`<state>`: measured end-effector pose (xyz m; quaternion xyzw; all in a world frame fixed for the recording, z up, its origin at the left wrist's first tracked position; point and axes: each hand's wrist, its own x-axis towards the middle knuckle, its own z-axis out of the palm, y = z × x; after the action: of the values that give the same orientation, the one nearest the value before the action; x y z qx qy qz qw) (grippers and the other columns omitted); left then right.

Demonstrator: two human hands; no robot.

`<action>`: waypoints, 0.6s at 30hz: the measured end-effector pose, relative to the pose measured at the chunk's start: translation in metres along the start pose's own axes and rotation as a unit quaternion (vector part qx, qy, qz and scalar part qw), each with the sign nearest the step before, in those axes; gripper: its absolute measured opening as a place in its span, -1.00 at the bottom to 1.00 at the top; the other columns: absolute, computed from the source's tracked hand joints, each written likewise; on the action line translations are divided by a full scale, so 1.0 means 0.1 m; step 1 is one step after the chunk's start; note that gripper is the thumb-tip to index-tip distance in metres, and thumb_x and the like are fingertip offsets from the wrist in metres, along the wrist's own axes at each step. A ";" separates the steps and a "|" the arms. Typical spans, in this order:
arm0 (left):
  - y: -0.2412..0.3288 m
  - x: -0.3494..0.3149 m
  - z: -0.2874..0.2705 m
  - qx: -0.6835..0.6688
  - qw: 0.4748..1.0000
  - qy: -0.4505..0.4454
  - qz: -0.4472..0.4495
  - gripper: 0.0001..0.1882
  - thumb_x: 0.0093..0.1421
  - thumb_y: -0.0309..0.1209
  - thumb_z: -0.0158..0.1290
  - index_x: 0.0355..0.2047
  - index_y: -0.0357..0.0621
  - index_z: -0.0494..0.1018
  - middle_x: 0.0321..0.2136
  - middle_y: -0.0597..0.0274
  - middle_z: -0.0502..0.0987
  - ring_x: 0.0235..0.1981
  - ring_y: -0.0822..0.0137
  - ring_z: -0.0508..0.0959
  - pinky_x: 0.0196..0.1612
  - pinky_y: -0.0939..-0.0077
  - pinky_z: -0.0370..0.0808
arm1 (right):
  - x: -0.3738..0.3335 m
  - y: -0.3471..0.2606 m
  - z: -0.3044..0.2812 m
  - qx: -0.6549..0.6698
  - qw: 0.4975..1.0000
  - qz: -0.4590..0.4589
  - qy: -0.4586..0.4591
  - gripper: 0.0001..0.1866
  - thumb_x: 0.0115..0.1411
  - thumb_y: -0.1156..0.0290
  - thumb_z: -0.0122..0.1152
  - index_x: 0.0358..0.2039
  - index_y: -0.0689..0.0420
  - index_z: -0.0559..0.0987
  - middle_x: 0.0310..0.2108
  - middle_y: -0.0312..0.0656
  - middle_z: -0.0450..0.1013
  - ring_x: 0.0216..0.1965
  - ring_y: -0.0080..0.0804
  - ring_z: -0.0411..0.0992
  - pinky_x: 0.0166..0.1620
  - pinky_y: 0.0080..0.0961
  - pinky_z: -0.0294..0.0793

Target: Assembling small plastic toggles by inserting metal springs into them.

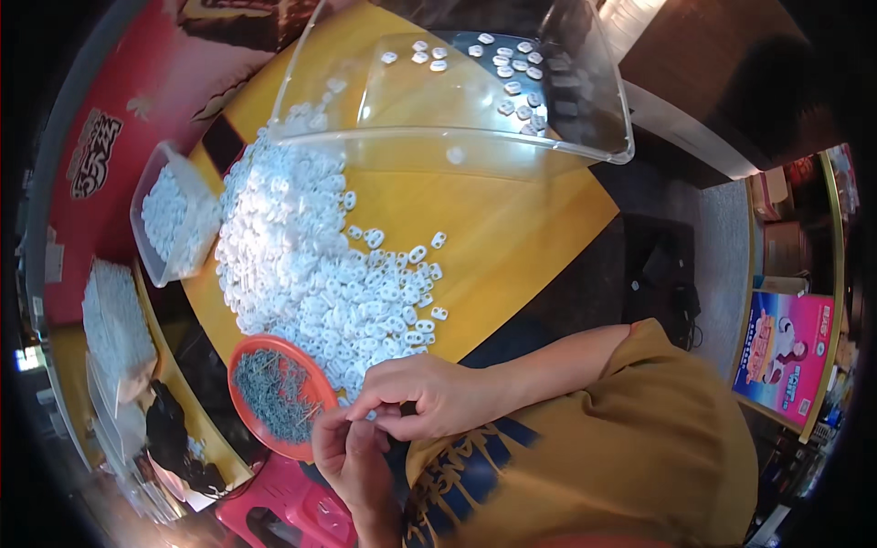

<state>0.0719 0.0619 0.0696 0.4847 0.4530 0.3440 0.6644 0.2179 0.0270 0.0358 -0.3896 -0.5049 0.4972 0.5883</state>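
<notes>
My left hand (352,461) and my right hand (425,393) meet at the table's near edge, fingertips pinched together. Between them shows a small white plastic piece (371,416), mostly covered by the fingers. Just left of the hands stands an orange-red bowl (239,402) of thin grey metal nails or screws (279,393). Beyond it spreads a large heap of white two-hole plastic pieces (292,247), with a few strays along its right side. Whether a nail is also in my fingers, I cannot tell.
A large clear plastic bin (457,137) at the far side holds several scattered white pieces. To the left stand a small translucent tub (146,215) of white pieces and a filled clear bag (117,320). A pink stool (283,502) is below the table (512,247).
</notes>
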 end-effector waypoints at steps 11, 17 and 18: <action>0.07 0.20 0.38 0.056 0.998 -0.009 0.004 -0.83 0.12 -0.43 0.00 -0.33 -0.27 0.31 -0.66 0.33 0.35 -0.66 0.60 0.30 -0.55 0.78 0.22 | -0.09 -0.13 -0.39 -0.001 0.996 0.015 0.087 -0.77 0.03 0.59 0.08 -0.24 0.21 0.47 -0.48 -0.26 0.35 -0.49 -0.55 0.33 -0.39 -0.64 0.33; 0.73 0.80 0.97 0.047 0.989 -0.005 0.142 -0.85 0.05 -0.56 -0.08 -0.36 -0.40 0.31 -0.66 0.24 0.32 -0.75 0.57 0.24 -0.72 0.78 0.16 | -0.24 0.11 -0.59 -0.059 0.990 -0.040 0.122 -0.82 0.07 0.59 0.06 -0.27 0.26 0.47 -0.47 -0.17 0.40 -0.46 -0.41 0.39 -0.40 -0.57 0.35; 0.85 0.95 1.14 0.105 0.968 -0.027 0.225 -0.81 0.07 -0.54 -0.08 -0.33 -0.45 0.34 -0.62 0.24 0.34 -0.71 0.57 0.25 -0.66 0.78 0.18 | -0.25 0.12 -0.61 -0.092 0.985 -0.057 0.133 -0.82 0.06 0.60 0.06 -0.28 0.26 0.47 -0.46 -0.17 0.40 -0.46 -0.41 0.38 -0.39 -0.57 0.34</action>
<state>0.2101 0.1342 0.1389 0.6505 0.3477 0.4221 0.5270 0.2755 0.0075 0.0078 -0.4750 -0.4875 0.3578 0.6392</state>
